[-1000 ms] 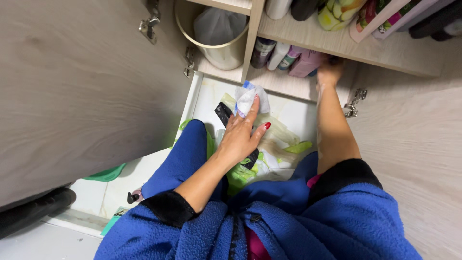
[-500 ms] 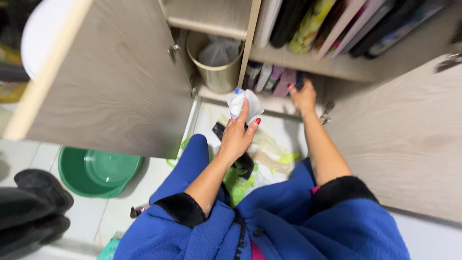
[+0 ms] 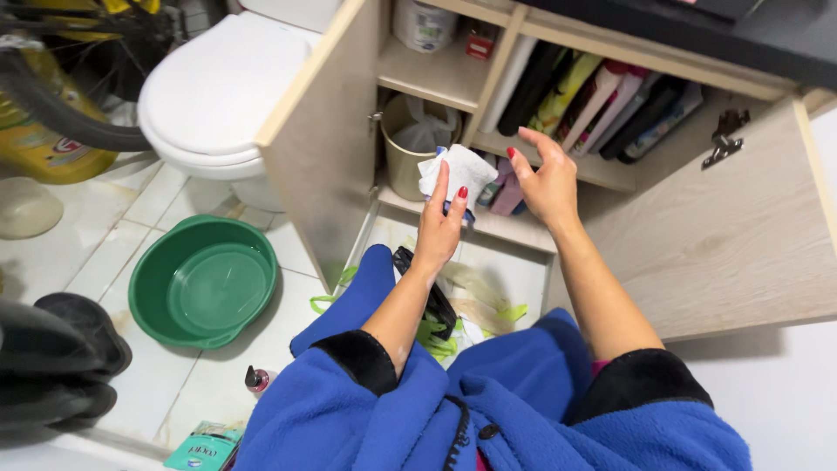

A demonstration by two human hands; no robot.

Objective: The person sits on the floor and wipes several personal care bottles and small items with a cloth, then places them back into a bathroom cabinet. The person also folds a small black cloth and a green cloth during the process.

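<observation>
Crumpled white wipe with a blue edge [image 3: 459, 172] held up before an open pale-wood cabinet [image 3: 323, 148].
Left hand [image 3: 442, 227] pinches it; right hand [image 3: 545, 179] hovers open and empty beside it, near the lower shelf's bottles [image 3: 504, 194]. Wiping seems underway; the next move calls for a cleared shelf.

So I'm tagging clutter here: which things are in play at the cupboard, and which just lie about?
In play:
- left hand holding white wipe
- right hand, open, empty
- bottles on low shelf

Lying about:
- green basin
- toilet
- lined bin
- floor bags
</observation>
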